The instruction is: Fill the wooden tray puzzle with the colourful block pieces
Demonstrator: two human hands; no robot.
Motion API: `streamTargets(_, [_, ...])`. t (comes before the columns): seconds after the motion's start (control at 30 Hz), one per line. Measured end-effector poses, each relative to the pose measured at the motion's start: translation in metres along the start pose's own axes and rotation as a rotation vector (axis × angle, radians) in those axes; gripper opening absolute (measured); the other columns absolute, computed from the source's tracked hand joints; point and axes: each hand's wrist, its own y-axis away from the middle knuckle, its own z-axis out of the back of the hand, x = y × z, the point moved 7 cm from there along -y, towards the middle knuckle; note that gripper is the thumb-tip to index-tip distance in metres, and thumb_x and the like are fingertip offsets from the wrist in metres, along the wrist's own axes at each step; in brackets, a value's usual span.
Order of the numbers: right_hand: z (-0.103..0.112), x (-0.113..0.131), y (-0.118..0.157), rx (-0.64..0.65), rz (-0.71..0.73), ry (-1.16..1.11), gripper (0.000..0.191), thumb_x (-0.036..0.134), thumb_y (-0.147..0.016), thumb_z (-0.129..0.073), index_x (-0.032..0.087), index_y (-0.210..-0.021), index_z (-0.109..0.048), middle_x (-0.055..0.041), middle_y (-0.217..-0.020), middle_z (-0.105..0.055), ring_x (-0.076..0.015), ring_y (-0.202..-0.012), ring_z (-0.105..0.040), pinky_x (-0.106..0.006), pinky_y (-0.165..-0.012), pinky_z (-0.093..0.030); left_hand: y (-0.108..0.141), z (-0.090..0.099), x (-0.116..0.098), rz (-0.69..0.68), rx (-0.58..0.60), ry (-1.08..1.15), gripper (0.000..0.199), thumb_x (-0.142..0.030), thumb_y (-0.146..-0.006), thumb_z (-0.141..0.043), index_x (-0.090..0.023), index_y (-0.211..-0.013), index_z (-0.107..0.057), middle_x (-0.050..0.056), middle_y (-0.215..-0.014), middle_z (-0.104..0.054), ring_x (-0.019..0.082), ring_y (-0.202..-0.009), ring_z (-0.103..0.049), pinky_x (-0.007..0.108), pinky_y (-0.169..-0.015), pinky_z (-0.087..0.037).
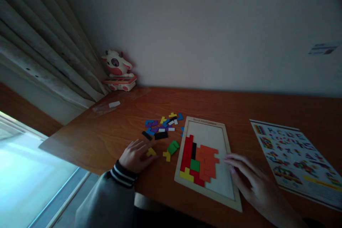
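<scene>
A wooden puzzle tray (211, 195) lies on the table, its lower part filled with red (187, 153), orange (207, 162), black, green and yellow pieces. My right hand (253, 180) reaches over the tray's right edge, fingertips close together beside the orange pieces; whether anything is between them is hidden. On the left, my left hand (136, 156) rests on the table with its fingers spread, its fingertips beside a yellow piece (151, 152). Another yellow piece (167, 155) and green pieces (173, 147) lie between that hand and the tray.
Loose blue, purple, white, black and yellow pieces (161, 135) are scattered left of the tray's top. A printed pattern sheet (299, 160) lies to the right. A cow toy (119, 71) stands at the back left, near clear plastic with a white label (114, 104).
</scene>
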Motion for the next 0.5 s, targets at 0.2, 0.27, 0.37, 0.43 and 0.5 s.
streamTargets(0.2, [0.002,0.002,0.000,0.007,-0.019,-0.019,0.026,0.033,-0.097,-0.049,0.029,-0.120,-0.061,-0.0045,-0.118,-0.066,-0.0208,-0.107,-0.065,-0.034,-0.090,-0.056,0.010,0.007,-0.017,-0.030,-0.041,0.045,0.026,-0.034,-0.094,-0.062,-0.020,-0.114,-0.069,0.006,-0.099,-0.076,0.021,-0.092,-0.073,0.034,-0.082,-0.063])
streamTargets(0.27, [0.003,0.003,0.002,0.018,-0.038,-0.025,0.026,0.032,-0.098,-0.049,0.029,-0.120,-0.060,-0.0047,-0.119,-0.065,-0.0207,-0.109,-0.064,-0.035,-0.092,-0.055,0.006,0.008,-0.024,-0.068,-0.082,0.039,0.022,-0.027,-0.095,-0.060,-0.020,-0.113,-0.069,0.005,-0.099,-0.077,0.019,-0.088,-0.074,0.031,-0.079,-0.064])
streamTargets(0.37, [0.004,0.005,0.005,0.020,-0.062,-0.025,0.026,0.030,-0.098,-0.050,0.030,-0.122,-0.058,-0.0045,-0.121,-0.064,-0.0205,-0.112,-0.062,-0.036,-0.095,-0.054,0.003,0.010,-0.030,-0.124,-0.139,0.015,0.027,-0.019,-0.096,-0.057,-0.019,-0.121,-0.065,0.005,-0.101,-0.077,0.017,-0.084,-0.075,0.026,-0.076,-0.064])
streamTargets(0.43, [0.006,0.008,0.008,0.000,-0.068,-0.024,0.027,0.029,-0.097,-0.050,0.030,-0.123,-0.058,-0.0043,-0.121,-0.064,-0.0203,-0.113,-0.062,-0.035,-0.095,-0.054,0.001,0.010,-0.035,-0.158,-0.146,0.004,0.036,-0.015,-0.097,-0.054,-0.019,-0.132,-0.058,0.006,-0.104,-0.076,0.017,-0.084,-0.075,0.025,-0.076,-0.064])
streamTargets(0.5, [0.009,0.012,0.010,-0.026,-0.073,-0.026,0.028,0.029,-0.097,-0.050,0.029,-0.124,-0.058,-0.0043,-0.120,-0.065,-0.0203,-0.111,-0.063,-0.035,-0.095,-0.054,-0.002,0.008,-0.041,-0.171,-0.129,0.010,0.043,-0.012,-0.097,-0.052,-0.020,-0.140,-0.051,0.006,-0.103,-0.076,0.017,-0.084,-0.075,0.026,-0.077,-0.063])
